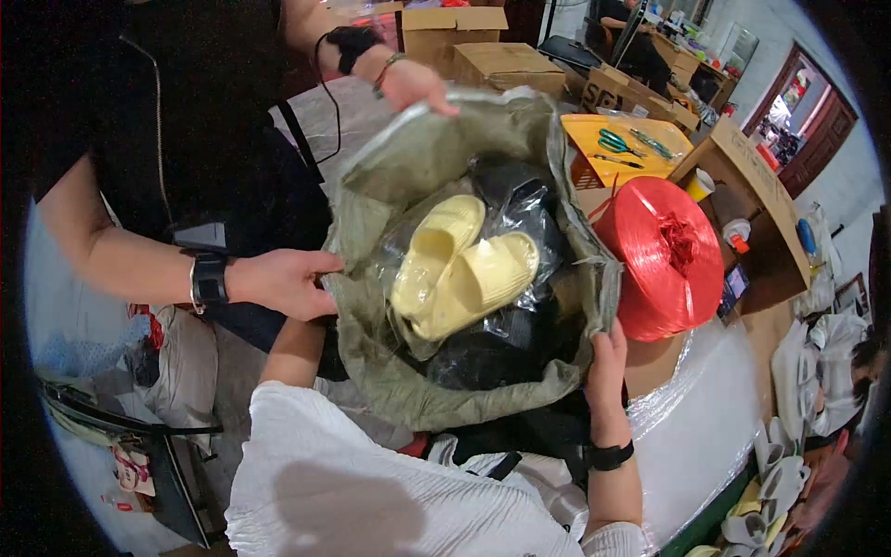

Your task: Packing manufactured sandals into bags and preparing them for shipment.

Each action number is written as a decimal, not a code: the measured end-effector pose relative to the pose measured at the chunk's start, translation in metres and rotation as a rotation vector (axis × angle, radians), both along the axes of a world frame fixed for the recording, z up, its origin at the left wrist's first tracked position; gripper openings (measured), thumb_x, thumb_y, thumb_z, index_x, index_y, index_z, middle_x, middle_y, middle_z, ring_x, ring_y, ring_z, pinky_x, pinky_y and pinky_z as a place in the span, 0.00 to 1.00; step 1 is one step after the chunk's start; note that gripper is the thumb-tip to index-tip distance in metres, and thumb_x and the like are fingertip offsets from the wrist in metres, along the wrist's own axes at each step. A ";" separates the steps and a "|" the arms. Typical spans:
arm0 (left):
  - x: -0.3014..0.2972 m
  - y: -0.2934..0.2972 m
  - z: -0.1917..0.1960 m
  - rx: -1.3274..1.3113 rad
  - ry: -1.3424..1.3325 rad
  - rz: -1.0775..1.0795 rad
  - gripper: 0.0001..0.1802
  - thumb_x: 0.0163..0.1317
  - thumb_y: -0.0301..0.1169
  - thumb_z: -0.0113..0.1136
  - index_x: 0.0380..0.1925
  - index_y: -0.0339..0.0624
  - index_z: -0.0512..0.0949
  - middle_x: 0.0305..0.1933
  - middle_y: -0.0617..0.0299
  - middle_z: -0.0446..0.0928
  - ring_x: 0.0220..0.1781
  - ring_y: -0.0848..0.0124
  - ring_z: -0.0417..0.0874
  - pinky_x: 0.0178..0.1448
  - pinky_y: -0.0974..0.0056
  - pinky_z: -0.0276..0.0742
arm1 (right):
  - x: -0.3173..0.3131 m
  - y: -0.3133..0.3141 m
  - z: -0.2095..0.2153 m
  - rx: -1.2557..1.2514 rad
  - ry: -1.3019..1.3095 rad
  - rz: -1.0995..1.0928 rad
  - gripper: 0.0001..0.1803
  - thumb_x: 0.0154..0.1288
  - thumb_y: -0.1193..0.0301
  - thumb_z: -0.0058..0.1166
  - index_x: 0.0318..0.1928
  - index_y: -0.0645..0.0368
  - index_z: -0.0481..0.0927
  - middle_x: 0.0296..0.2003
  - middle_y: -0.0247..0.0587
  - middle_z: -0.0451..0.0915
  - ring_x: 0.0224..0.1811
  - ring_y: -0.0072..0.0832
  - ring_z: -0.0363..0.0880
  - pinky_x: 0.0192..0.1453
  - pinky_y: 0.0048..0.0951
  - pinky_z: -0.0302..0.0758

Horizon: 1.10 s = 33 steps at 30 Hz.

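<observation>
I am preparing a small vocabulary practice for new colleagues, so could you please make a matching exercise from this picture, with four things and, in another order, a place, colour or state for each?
Things:
1. slide sandals
2. roll of plastic twine
3. scissors
4. camera wearer's right hand

Descriptions:
A. lying on the yellow plastic basket
B. gripping the rim of the woven sack
C. shiny red
D. pale yellow, inside the sack

Right pairs: 1-D, 2-C, 3-A, 4-B
</observation>
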<state>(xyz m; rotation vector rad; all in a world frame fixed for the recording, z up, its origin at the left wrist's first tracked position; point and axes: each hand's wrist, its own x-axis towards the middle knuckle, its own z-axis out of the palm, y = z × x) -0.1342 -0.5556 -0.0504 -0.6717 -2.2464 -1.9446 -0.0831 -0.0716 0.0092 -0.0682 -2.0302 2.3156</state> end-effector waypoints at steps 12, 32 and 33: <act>0.081 0.069 0.052 -1.223 -0.187 0.467 0.19 0.63 0.37 0.58 0.46 0.32 0.79 0.47 0.39 0.80 0.47 0.43 0.82 0.50 0.49 0.79 | 0.042 0.002 0.009 0.507 0.102 0.496 0.11 0.61 0.72 0.51 0.43 0.64 0.72 0.25 0.50 0.71 0.27 0.36 0.71 0.35 0.35 0.71; 0.091 0.245 0.048 -0.051 -0.747 -0.626 0.27 0.70 0.39 0.59 0.62 0.33 0.71 0.57 0.54 0.76 0.57 0.66 0.81 0.61 0.61 0.79 | 0.079 0.019 -0.020 0.281 0.002 0.416 0.16 0.68 0.72 0.55 0.53 0.66 0.74 0.43 0.46 0.82 0.45 0.27 0.78 0.52 0.33 0.75; 0.083 0.231 0.045 -0.034 -0.885 -0.474 0.27 0.70 0.42 0.58 0.58 0.32 0.72 0.57 0.54 0.77 0.56 0.66 0.81 0.60 0.61 0.79 | 0.084 0.019 -0.010 0.489 -0.126 0.477 0.17 0.67 0.70 0.56 0.52 0.66 0.74 0.41 0.50 0.83 0.44 0.29 0.80 0.51 0.34 0.76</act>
